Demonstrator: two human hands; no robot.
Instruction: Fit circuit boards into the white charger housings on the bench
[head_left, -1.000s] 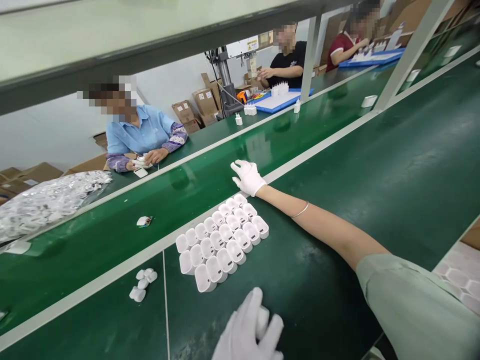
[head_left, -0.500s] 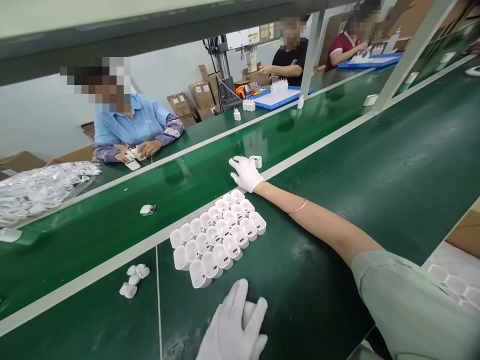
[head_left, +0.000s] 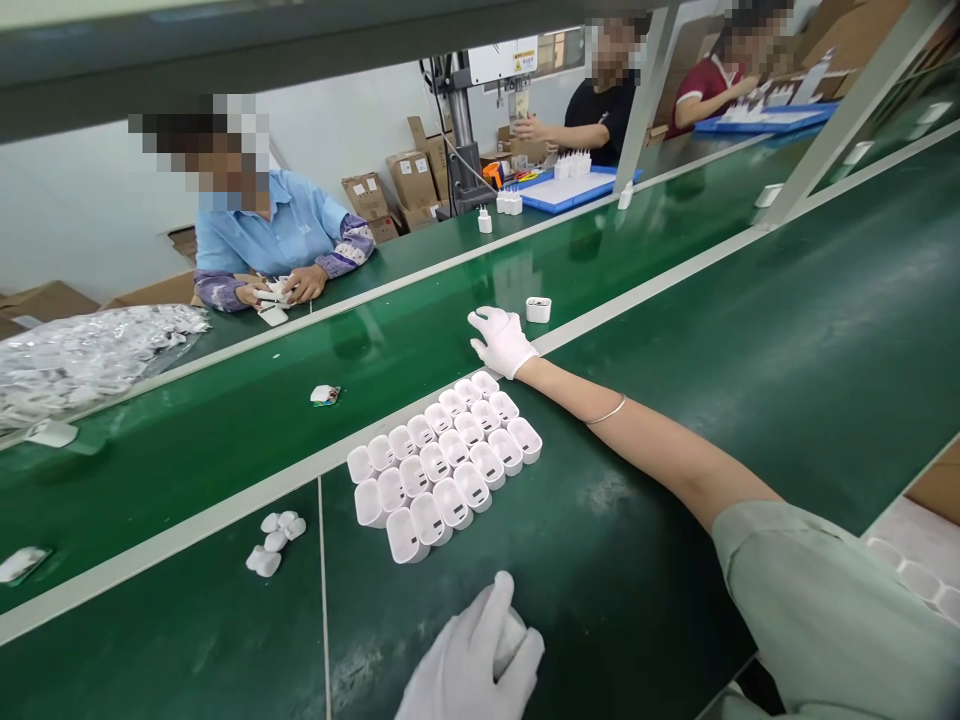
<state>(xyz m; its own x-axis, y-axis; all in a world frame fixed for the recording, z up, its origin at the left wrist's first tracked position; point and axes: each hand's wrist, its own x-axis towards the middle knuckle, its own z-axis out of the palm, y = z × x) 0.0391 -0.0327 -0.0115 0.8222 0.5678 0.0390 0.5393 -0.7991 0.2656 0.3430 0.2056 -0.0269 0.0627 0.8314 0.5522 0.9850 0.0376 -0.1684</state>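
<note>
My right hand [head_left: 501, 342], in a white glove, reaches over the green conveyor belt with its fingers apart and nothing in them. Just beyond it, a white charger housing [head_left: 538, 310] with parts inside stands upright on the belt, apart from the hand. At the bottom, my gloved left hand [head_left: 472, 660] curls around a rounded white piece [head_left: 511, 640], mostly hidden by the fingers. Between the hands, open white housings [head_left: 453, 505] stand in slanted rows on the green table.
Several small white pieces [head_left: 276, 540] lie left of the rows. A white part with a circuit board [head_left: 325, 395] rides the belt; another [head_left: 22, 565] is at the left edge. A metal post [head_left: 855, 120] rises at right. Across the belt, co-workers sit near blue trays [head_left: 559, 200].
The housing beside my right hand and the circuit-board piece have moved right along the belt. Another piece has come in at the left. My left fingers have closed more around the white piece.
</note>
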